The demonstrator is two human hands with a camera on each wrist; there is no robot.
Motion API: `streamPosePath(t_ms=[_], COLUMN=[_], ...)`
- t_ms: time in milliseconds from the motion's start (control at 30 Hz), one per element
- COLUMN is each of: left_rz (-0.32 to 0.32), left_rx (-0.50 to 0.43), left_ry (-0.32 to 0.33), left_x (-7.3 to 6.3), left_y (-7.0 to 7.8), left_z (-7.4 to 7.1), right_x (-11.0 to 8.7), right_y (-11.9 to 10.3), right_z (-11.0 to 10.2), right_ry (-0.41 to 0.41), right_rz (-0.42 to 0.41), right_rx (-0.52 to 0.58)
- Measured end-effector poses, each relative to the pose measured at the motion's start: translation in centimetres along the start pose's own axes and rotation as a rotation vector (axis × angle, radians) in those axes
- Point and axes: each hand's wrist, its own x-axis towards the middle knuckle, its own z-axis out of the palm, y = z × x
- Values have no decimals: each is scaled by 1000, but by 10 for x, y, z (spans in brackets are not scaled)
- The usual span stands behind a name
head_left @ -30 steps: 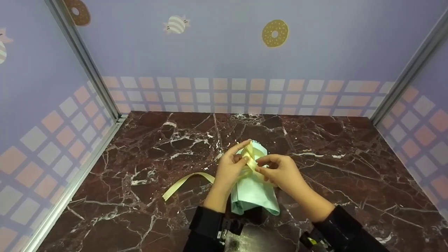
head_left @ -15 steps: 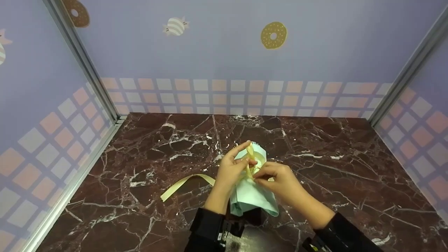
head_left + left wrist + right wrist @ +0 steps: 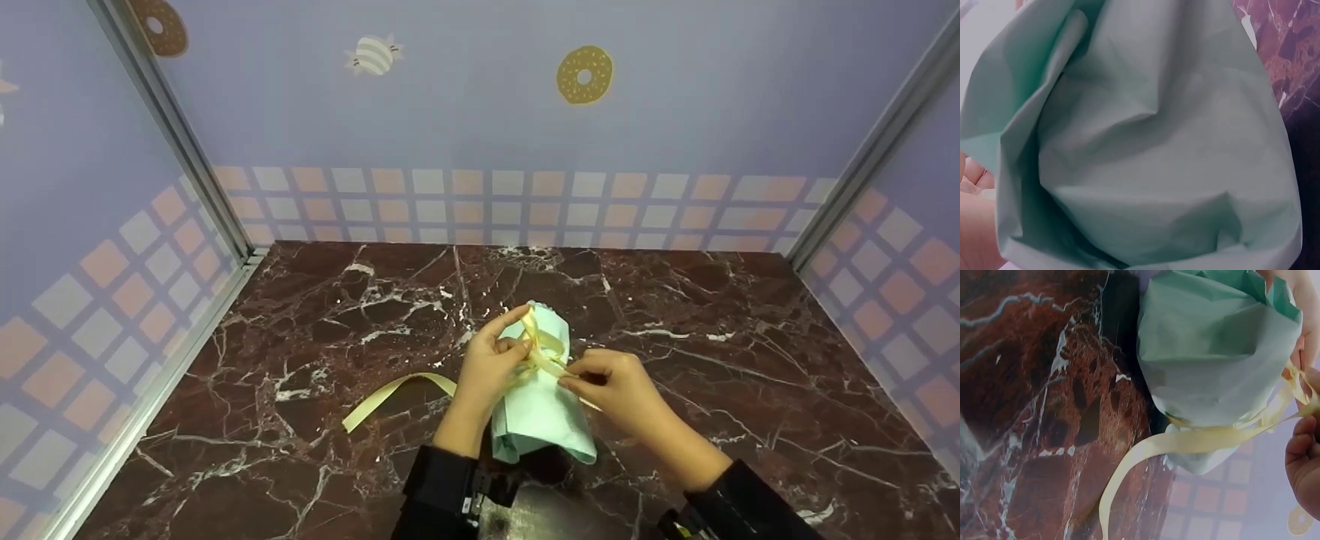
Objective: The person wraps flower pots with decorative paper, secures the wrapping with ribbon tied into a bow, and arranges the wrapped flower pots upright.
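A mint-green paper-wrapped bundle [image 3: 544,420] lies on the table, its wide, folded mouth toward me. Yellow ribbon [image 3: 549,366] goes round its narrower part. My left hand [image 3: 486,367] pinches a raised loop of the ribbon between thumb and fingers, over the bundle's left side. On the right, my right hand [image 3: 619,382] pinches a stretch of the same ribbon, pulled out from the crossing. In the left wrist view the crumpled paper [image 3: 1174,157] fills most of the picture and hides the ribbon. The right wrist view shows a ribbon tail [image 3: 1185,443] hanging across the bundle.
The table [image 3: 315,345] is dark red marbled stone with white veins. Another ribbon tail [image 3: 394,391] curves out on its left side. Purple panels [image 3: 480,112] with printed sweets stand at the back and both sides. Black bands [image 3: 442,480] wrap the wrists.
My right hand dips toward me, then draws to the right, pulling a stretch of ribbon away from the left fingers. The left hand keeps the loop almost in place.
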Motion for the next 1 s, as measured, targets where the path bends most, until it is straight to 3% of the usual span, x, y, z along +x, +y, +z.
streamPosePath(t_ms=[267, 500, 633, 867, 1000], left_rz=[-25, 22, 6, 9, 24], left_rx=[9, -66, -69, -56, -29], left_ry=[17, -36, -35, -11, -2], left_x=[-2, -3, -3, -3, -3], left_y=[-2, 0, 1, -2, -1], left_z=[0, 0, -1, -4, -5], right_x=[7, 7, 8, 13, 16], right_y=[1, 3, 2, 4, 5], right_z=[-3, 3, 5, 1, -1], right_ry=[37, -115, -169, -59, -64], right_rz=[89, -24, -21, 59, 49], right_rx=[66, 59, 33, -47, -66])
